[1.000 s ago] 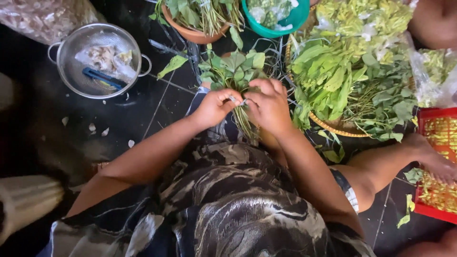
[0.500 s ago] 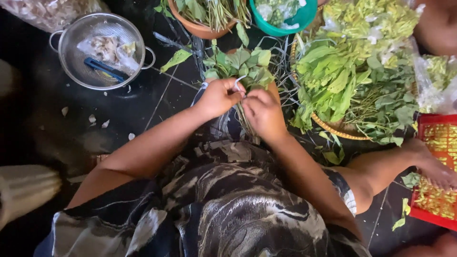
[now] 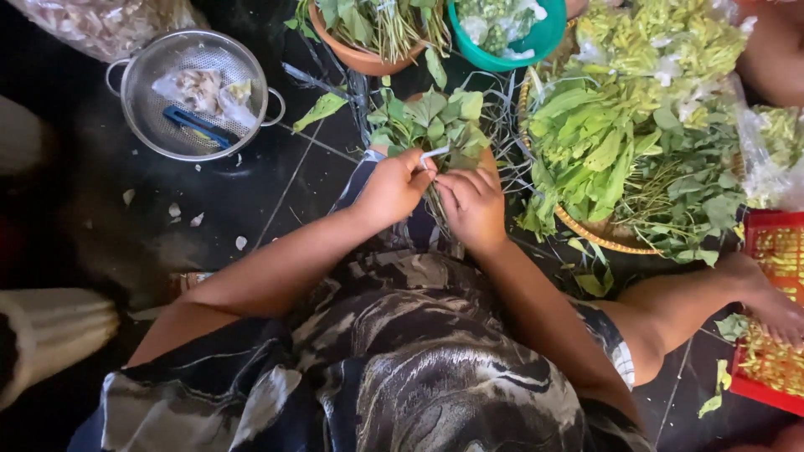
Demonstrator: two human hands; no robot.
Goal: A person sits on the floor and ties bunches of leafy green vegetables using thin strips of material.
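Observation:
A bunch of green leafy stems [image 3: 435, 125] is held in front of me over the dark tiled floor. My right hand [image 3: 474, 205] grips the stems of the bunch from the right. My left hand [image 3: 392, 188] pinches a thin pale strip [image 3: 434, 153] against the same stems. The two hands touch each other at the stems, and the leaves fan out above them. My patterned dark clothing fills the bottom of the view.
A metal colander [image 3: 194, 92] with scraps and a blue tool sits at the upper left. An orange bowl [image 3: 362, 57] and a teal bowl [image 3: 536, 38] hold greens at the top. A woven basket [image 3: 599, 233] heaped with greens stands right, a red tray [image 3: 769, 314] beyond my leg.
My hands have shifted slightly on the bunch and drawn closer together. The left hand now pinches the pale strip at the stems. The camera has drifted a little.

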